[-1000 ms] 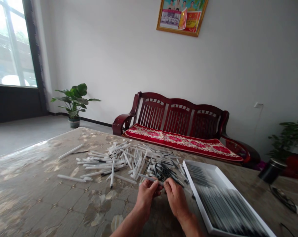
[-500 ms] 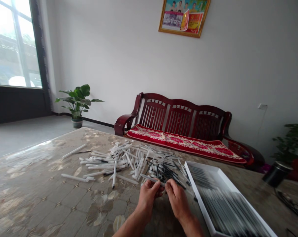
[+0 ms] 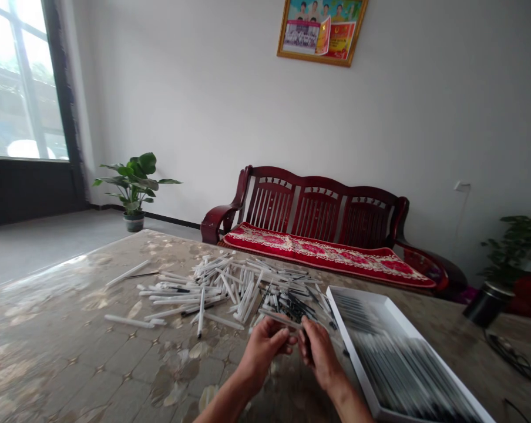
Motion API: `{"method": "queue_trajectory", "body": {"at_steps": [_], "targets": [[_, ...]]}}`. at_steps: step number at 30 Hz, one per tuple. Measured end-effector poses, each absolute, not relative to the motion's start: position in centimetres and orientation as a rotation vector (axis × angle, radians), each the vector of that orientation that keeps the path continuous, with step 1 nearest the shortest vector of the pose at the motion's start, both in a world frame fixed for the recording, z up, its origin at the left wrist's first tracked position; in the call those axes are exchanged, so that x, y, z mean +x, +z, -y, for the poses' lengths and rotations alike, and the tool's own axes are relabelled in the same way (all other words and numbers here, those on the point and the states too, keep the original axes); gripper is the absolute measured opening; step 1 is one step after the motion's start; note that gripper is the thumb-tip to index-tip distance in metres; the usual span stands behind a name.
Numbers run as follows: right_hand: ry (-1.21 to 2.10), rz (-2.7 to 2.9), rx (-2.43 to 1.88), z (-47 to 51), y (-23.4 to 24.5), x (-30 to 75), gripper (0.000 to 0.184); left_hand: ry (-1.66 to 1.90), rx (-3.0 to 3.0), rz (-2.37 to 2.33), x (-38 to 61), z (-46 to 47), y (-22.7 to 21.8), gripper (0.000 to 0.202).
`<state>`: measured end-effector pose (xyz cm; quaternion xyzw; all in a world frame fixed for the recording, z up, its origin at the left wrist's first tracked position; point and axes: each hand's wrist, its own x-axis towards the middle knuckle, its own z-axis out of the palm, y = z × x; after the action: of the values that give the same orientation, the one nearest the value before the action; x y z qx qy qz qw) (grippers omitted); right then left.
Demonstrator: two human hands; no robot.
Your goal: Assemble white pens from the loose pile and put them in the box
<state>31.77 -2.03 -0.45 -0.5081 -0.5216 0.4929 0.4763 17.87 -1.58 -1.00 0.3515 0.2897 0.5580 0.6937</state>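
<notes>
My right hand (image 3: 322, 349) pinches the right end of a slim, pale pen (image 3: 283, 319), which slants across just beyond my left hand. My left hand (image 3: 265, 345) is closed beside it, its thumb pressed toward curled fingers; whatever lies between them is hidden. Right behind both hands spreads a loose heap of white pen barrels (image 3: 248, 288). Darker pen parts (image 3: 294, 304), black and thin, lie on the heap's near right side. To the right of my right hand stands a white open box (image 3: 351, 346) with rows of dark, slim pens (image 3: 410, 370) inside, blurred.
The patterned tabletop (image 3: 128, 376) carries a few stray pens (image 3: 128, 321) on the left. At the right edge are a black cylindrical container (image 3: 488, 305) and a dark cable (image 3: 512, 355). Beyond the table stands a red wooden bench (image 3: 318, 214), with a potted plant (image 3: 135, 188) to its left.
Both hands held the pen low between their fingertips; now it sits higher, angled across above the left hand, with its end in my right fingers. The view has shifted slightly.
</notes>
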Motion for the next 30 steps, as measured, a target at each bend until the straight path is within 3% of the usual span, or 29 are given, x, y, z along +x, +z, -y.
{"method": "queue_trajectory", "body": {"at_steps": [6, 10, 14, 19, 25, 30], "targets": [[1.231, 1.443, -1.211, 1.8, -0.5, 33.6, 0.048, 0.666, 0.689, -0.602, 16.5, 2.3, -0.5, 0.056], [1.218, 1.405, -1.219, 1.5, -1.1, 33.4, 0.046, 0.626, 0.756, -0.575, 16.7, 2.7, -1.0, 0.038], [1.031, 1.460, -1.242, 0.6, -1.8, 33.4, 0.037, 0.942, 0.582, -0.574, 16.6, 1.4, -1.2, 0.034], [0.515, 1.766, -1.297, -0.1, -2.2, 32.8, 0.011, 1.570, 0.286, -0.616, 14.2, -1.4, -0.9, 0.029], [0.109, 2.246, -1.394, -0.1, -1.8, 29.7, 0.044, 1.782, 0.107, -0.763, 12.7, -2.0, -1.6, 0.023], [-0.134, 2.456, -1.458, -1.2, -0.9, 27.5, 0.043, 1.775, 0.091, -0.767, 13.0, -2.2, -2.2, 0.028]]}}
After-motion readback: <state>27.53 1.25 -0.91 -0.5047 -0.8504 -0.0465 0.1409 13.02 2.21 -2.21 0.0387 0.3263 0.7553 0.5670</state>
